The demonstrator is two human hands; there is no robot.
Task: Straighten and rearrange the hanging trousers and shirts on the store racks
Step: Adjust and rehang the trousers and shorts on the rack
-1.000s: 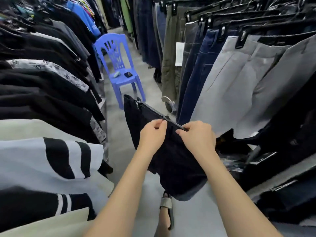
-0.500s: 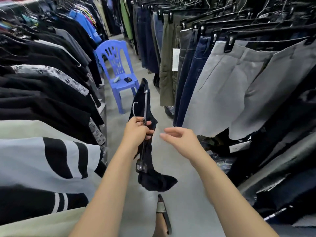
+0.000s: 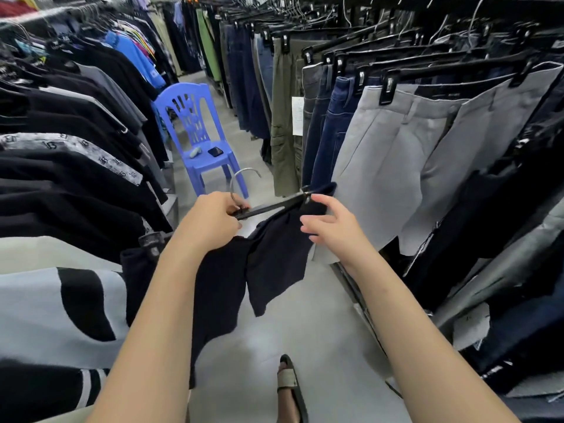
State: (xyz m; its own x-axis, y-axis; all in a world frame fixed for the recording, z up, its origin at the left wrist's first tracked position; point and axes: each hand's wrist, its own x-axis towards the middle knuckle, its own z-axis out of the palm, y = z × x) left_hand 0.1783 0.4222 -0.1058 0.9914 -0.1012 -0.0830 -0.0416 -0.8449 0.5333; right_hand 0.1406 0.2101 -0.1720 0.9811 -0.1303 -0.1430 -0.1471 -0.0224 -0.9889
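Left hand (image 3: 210, 221) covers left end of clip hanger (image 3: 268, 206). Dark trousers (image 3: 259, 264) partly behind left forearm. Small grey object (image 3: 194, 152) on blue chair (image 3: 198, 138) too small to identify.

Navy trousers (image 3: 274, 257) on a black hanger (image 3: 268, 206), grey shorts (image 3: 396, 154), blue chair (image 3: 198, 138).
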